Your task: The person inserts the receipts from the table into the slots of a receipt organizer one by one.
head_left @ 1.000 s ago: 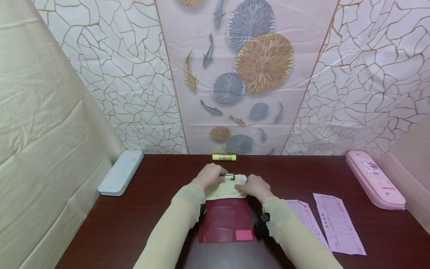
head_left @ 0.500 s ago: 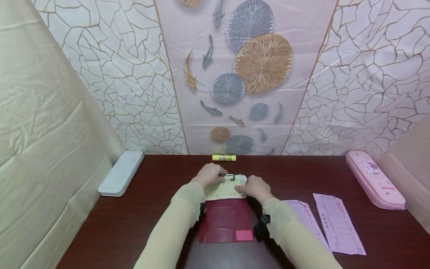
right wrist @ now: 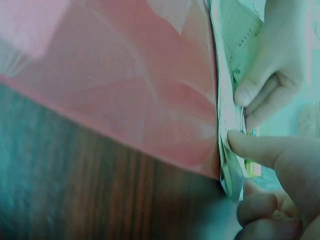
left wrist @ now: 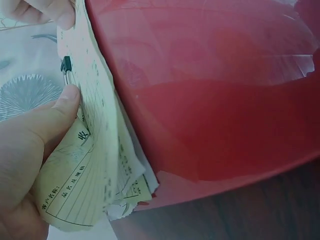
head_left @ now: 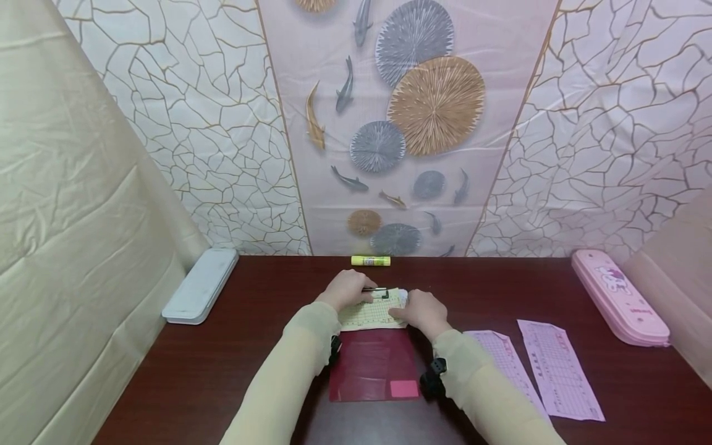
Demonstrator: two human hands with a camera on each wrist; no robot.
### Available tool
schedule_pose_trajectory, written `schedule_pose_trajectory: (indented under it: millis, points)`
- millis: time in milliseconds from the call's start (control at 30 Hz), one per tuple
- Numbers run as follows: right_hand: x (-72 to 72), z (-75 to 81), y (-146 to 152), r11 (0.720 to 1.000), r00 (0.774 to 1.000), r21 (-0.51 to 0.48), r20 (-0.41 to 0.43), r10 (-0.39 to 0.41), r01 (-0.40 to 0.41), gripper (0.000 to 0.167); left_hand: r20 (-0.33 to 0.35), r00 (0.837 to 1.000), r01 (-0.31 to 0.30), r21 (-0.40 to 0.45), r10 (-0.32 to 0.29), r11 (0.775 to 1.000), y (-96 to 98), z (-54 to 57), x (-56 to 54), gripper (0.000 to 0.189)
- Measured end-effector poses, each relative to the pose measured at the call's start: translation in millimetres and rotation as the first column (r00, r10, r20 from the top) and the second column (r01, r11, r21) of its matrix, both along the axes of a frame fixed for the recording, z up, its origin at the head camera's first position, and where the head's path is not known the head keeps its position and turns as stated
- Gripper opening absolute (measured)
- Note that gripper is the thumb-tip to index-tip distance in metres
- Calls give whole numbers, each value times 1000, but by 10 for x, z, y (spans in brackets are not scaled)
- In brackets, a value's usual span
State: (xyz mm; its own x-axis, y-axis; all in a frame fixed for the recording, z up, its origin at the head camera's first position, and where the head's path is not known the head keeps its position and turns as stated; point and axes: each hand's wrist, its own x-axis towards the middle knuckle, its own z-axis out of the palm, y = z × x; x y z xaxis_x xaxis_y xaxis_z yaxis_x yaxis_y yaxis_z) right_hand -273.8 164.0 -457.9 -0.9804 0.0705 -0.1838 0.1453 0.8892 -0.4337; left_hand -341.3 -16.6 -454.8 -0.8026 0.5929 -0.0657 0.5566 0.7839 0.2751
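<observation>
A bundle of pale yellow printed receipt slips [head_left: 367, 317] stands at the far end of a translucent red plastic folder [head_left: 369, 358]. On the bundle's top edge sits a small black binder clip [left wrist: 66, 63] with wire handles. My left hand [head_left: 346, 290] pinches at those handles, its thumb [left wrist: 70, 95] against them and the nearest slip. At the bundle's right end, my right hand [head_left: 426, 311] grips the slips, thumb on the near face and fingers behind. In the left wrist view the slips' lower ends fan and curl apart.
A yellow glue stick [head_left: 371, 261] lies behind the hands at the table's back edge. Two pink printed slips [head_left: 560, 371] lie to the right. A white case [head_left: 201, 285] is at the far left, a pink pencil case [head_left: 620, 296] at the far right.
</observation>
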Motion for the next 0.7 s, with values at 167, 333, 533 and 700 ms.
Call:
schedule_pose_trajectory:
  millis: [167,333,533,700]
  points:
    - [7,-6,-84,998,987,-9,-148,59,-62,34,-7,1000,1,-20,-1,1000,2,-4,-3,34]
    - [19,-45,-199,966,924,-56,-310,224,-253,22,-17,1000,9,-9,-9,1000,-1,-19,-26,33]
    - [70,-93,-336,860,766,55,-428,479,-507,9,-56,998,26,-23,-27,999,19,-29,-55,30]
    - [110,-94,-389,785,668,169,-437,602,-597,4,-36,999,17,-34,-18,999,38,25,-38,28]
